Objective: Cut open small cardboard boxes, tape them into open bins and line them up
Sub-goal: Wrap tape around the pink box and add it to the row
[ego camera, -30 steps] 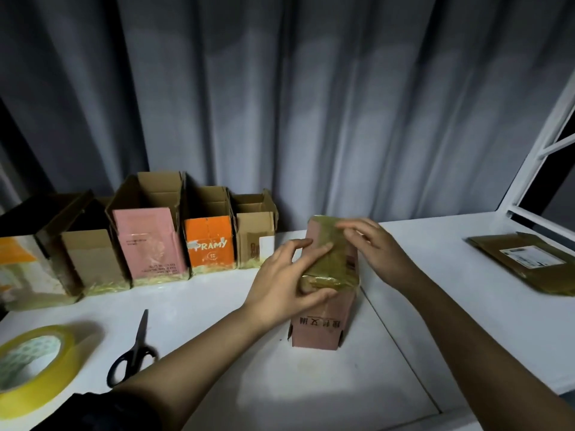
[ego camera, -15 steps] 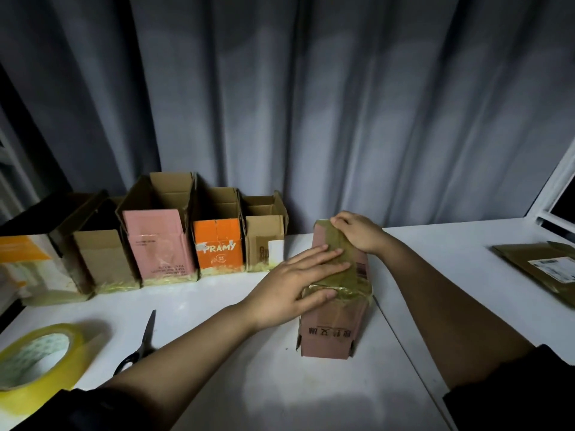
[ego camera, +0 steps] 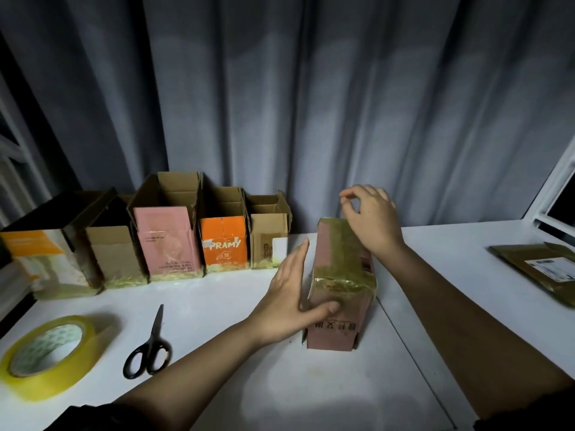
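The left hand [ego camera: 291,301] holds the pink box [ego camera: 340,284] from its left side. The fingers lie flat and straight along that side, and the thumb presses on the near face. The right hand [ego camera: 371,217] is over the far top edge of the box. Its thumb and first finger are pinched together, but I cannot tell if they hold anything.

The box stands in the middle of the white tabletop [ego camera: 217,306]. Shiny yellow tape [ego camera: 342,256] covers its top and runs down the near face.

Far to the left, a row of open boxes [ego camera: 168,241] stands side by side against the grey curtain [ego camera: 311,104]. On the near left lie black scissors [ego camera: 149,349] and a big roll of yellow tape [ego camera: 46,356]. At the far right lies a flat brown parcel [ego camera: 541,269].
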